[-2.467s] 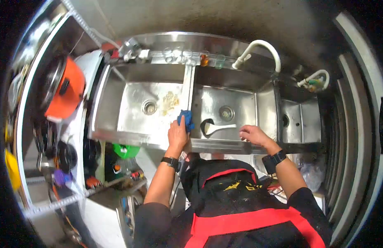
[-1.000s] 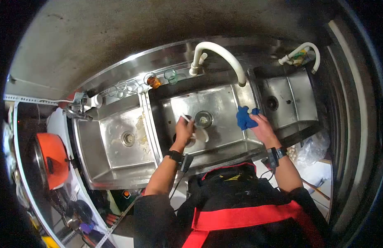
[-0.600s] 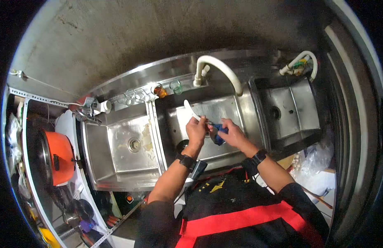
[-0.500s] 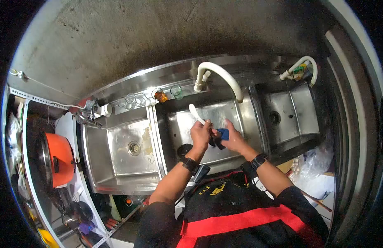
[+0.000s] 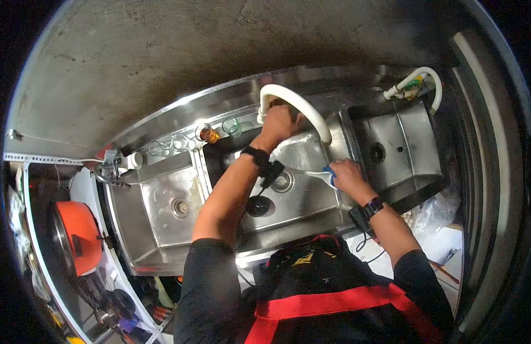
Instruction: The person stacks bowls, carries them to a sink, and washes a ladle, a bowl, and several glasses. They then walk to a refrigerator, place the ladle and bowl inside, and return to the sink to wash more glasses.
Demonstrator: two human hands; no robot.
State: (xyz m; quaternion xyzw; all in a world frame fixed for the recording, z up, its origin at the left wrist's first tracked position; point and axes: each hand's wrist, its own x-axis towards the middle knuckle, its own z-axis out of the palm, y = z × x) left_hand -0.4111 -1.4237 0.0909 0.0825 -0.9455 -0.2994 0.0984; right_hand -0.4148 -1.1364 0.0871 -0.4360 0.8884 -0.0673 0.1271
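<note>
My left hand (image 5: 278, 123) reaches to the back of the middle sink (image 5: 305, 203), its fingers closed at the tap handle at the base of the white curved faucet (image 5: 302, 103). The spout partly covers those fingers. My right hand (image 5: 348, 175) is closed around a long white utensil (image 5: 314, 173) and a piece of blue cloth (image 5: 329, 170), held over the right part of that sink. The utensil's kind does not show clearly. Below it is the round drain (image 5: 282, 182). A black round piece (image 5: 259, 206) lies on the sink floor to the left.
Several glasses line the back ledge, among them an amber one (image 5: 207, 133) and a green one (image 5: 231, 126). Sinks stand to the left (image 5: 168, 223) and right (image 5: 411, 140). An orange pot (image 5: 81, 238) sits on the left shelf. A plastic bag (image 5: 437, 211) lies lower right.
My left hand has left the white utensil and moved up to the tap. The right hand now holds the utensil with the blue cloth, farther right. The sink drain has come into view.
</note>
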